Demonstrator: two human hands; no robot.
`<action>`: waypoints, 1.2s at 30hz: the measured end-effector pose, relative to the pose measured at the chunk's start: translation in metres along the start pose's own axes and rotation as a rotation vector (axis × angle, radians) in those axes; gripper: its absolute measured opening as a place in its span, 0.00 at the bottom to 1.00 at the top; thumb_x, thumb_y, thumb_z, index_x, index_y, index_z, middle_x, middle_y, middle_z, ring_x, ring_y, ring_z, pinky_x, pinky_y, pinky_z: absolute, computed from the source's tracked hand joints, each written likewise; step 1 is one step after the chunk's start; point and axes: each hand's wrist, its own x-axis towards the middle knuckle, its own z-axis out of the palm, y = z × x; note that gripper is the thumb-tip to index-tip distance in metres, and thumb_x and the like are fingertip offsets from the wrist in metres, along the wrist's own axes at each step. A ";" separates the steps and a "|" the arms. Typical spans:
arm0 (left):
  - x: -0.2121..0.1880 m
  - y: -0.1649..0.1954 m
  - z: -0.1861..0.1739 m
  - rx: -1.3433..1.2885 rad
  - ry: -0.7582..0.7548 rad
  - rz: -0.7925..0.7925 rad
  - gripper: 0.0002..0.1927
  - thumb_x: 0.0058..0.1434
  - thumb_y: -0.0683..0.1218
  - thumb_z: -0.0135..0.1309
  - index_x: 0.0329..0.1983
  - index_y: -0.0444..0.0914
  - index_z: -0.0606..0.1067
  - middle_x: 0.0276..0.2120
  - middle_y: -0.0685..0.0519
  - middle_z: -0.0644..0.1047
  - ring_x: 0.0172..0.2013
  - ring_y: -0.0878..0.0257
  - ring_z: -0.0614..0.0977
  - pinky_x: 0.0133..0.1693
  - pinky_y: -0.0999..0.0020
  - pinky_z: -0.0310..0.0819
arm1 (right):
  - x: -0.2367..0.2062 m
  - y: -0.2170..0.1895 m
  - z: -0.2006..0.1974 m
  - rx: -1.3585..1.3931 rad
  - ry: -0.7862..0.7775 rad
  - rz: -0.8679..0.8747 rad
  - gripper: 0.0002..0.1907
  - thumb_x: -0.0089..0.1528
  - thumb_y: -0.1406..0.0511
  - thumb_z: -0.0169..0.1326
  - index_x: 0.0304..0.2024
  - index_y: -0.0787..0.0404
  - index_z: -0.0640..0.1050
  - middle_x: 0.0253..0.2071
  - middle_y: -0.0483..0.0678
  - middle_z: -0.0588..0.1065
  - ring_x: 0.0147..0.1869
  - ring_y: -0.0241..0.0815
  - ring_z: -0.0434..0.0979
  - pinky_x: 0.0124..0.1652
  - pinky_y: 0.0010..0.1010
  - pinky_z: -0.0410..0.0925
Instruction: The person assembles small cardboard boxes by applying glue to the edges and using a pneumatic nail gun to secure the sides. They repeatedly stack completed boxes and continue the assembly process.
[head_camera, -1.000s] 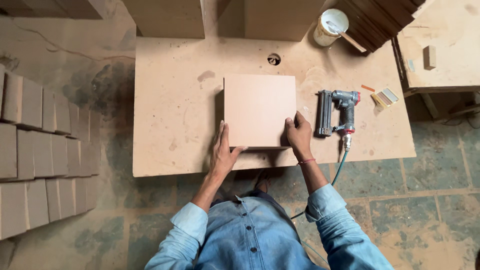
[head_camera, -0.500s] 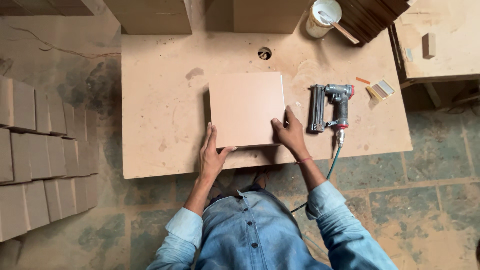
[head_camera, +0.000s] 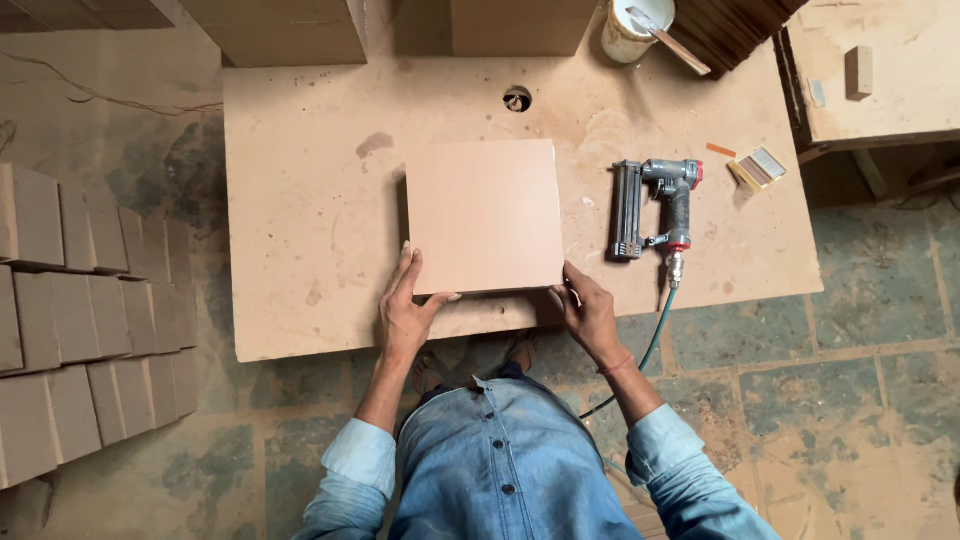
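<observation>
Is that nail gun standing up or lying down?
Lying down: the nail gun rests on its side on the worktable, beside the square board, untouched by either hand.

Far beyond hands: boxes (head_camera: 290, 30) and white tub (head_camera: 635, 25) cut by top edge; stacked blocks (head_camera: 70, 310) left cropped.

From where I'm watching, the workbench (head_camera: 300, 200) is wide open along its left edge, just bare board. The square panel (head_camera: 486, 215) takes up the middle near the front edge, with my left hand (head_camera: 405, 315) and right hand (head_camera: 588, 310) at its near corners. To its right there's a narrow lane, then the nail gun (head_camera: 655, 210) and its hose (head_camera: 655, 340) trailing off the front edge. Back edge is crowded: two boxes (head_camera: 290, 25) and a bucket (head_camera: 635, 25) at the back right corner.
</observation>
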 end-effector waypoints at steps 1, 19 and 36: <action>0.000 0.000 0.000 0.021 -0.005 0.000 0.45 0.45 0.47 0.74 0.67 0.34 0.69 0.69 0.38 0.65 0.67 0.46 0.71 0.62 0.58 0.71 | -0.001 0.001 0.001 0.012 0.010 -0.030 0.23 0.63 0.69 0.60 0.61 0.68 0.74 0.42 0.60 0.79 0.41 0.50 0.83 0.40 0.36 0.75; 0.016 0.002 -0.023 -0.055 -0.148 -0.054 0.31 0.51 0.42 0.69 0.59 0.31 0.75 0.67 0.38 0.69 0.66 0.52 0.74 0.61 0.63 0.73 | -0.007 0.014 0.012 0.071 0.169 -0.117 0.20 0.62 0.75 0.60 0.57 0.70 0.76 0.41 0.59 0.80 0.43 0.49 0.83 0.43 0.32 0.75; 0.024 -0.004 -0.024 0.029 -0.164 -0.013 0.34 0.48 0.44 0.72 0.59 0.33 0.76 0.65 0.39 0.71 0.64 0.50 0.75 0.63 0.61 0.70 | 0.081 0.083 -0.097 -0.598 0.299 -0.045 0.26 0.62 0.65 0.62 0.56 0.75 0.71 0.47 0.66 0.73 0.49 0.66 0.72 0.51 0.51 0.65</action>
